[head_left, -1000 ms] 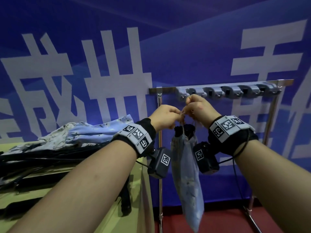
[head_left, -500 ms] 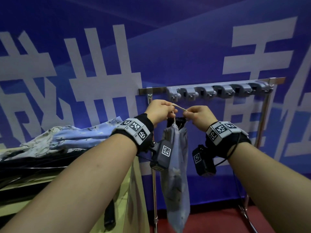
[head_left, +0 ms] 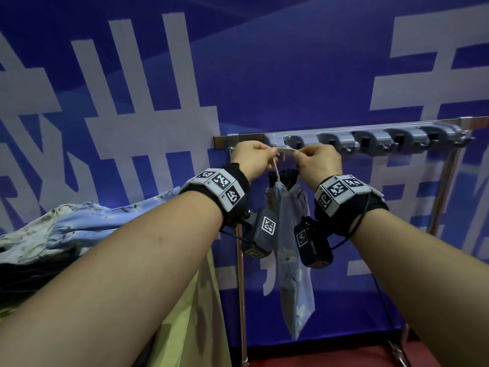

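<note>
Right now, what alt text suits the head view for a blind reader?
The left hand and right hand stretch the cord loop of a folded pale-blue umbrella at the leftmost hook of a grey rack, blue banner behind.

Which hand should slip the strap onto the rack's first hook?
Probably the right hand: it pinches the strap at its free end beside the hook, while the left hand holds the end bearing the umbrella.

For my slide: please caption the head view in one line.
Left hand and right hand stretch the folded umbrella's loop before the grey hook rack.
</note>
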{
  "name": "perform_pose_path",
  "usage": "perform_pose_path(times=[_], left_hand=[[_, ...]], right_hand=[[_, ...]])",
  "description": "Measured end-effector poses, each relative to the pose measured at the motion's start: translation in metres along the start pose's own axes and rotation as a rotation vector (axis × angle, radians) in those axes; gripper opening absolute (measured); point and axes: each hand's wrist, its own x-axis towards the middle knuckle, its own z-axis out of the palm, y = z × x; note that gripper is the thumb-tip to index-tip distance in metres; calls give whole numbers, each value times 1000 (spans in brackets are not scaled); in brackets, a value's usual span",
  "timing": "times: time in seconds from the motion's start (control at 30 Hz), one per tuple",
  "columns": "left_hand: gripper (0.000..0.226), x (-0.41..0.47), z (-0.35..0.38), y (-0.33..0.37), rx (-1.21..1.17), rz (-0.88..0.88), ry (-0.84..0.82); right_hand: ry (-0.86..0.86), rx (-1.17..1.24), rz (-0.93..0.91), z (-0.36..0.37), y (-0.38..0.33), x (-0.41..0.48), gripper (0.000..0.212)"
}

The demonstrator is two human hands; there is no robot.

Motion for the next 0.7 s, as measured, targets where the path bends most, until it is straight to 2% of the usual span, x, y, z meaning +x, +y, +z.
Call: perform_pose_path(times=[0.2, 0.37, 0.47, 0.53, 0.7], left_hand=[[28, 35, 10, -16, 17, 15, 98], [24, 34, 12, -34, 129, -98, -112], [29, 26, 6, -41, 132, -120, -142], [31, 14, -6, -40, 81, -131, -137], [8, -23, -45, -35, -7, -138, -70]], right_hand=[[23, -22, 34, 22, 9, 28, 20], [-76, -112, 121, 35, 29, 27, 26], [-51, -58, 92, 37, 32, 13, 20], [-18, 2, 109, 34, 29, 5, 25], [-17, 36, 92, 27, 6, -25, 17]])
